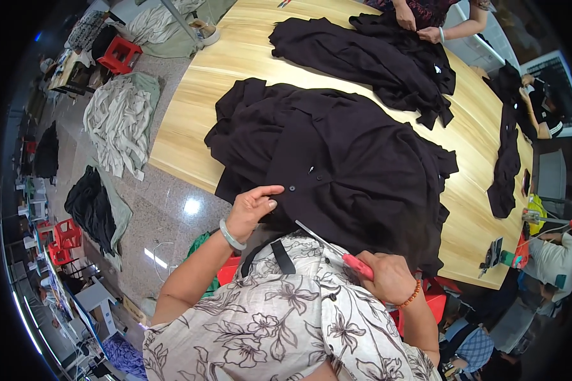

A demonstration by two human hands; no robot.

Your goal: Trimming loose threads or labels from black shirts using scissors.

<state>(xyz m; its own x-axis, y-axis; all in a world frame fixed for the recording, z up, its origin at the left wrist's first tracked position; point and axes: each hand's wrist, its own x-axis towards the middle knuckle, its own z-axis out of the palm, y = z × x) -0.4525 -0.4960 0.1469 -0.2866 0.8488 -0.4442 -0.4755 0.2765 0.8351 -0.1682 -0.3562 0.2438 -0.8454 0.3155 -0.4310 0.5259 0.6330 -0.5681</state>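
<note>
- Left hand (251,213), centre of the frame: thumb and forefinger parted with nothing seen between them, remaining fingers curled. Forefinger tip lies at the near edge of the dark cloth, just beside a small round dark button (292,188); contact cannot be confirmed. A pale, smooth bangle (232,235) is on the wrist.
- Right hand (389,278), right of lower centre: closed around the pinkish-red handle of a slim metal-shafted tool (324,240). The shaft points to the upper left, its tip near the garment's lower edge. An orange-brown beaded bracelet (410,296) is on the wrist.
- Black woven-cloth garment with buttons (356,159): spread in folds across the centre of the frame, on the near side of a light wood-grain table (181,130).
- Second heap of black cloth (362,63), upper centre to upper right: on the same table, with a co-worker's two hands (419,26) at its far edge.
- Long, narrow bundle of black cloth (506,149): at the table's right side.
- Crumpled off-white cloth pile (117,124), left of the frame: on the speckled grey floor (178,206), above a black cloth pile (90,202).
- Red plastic stool (119,55): upper left.
</note>
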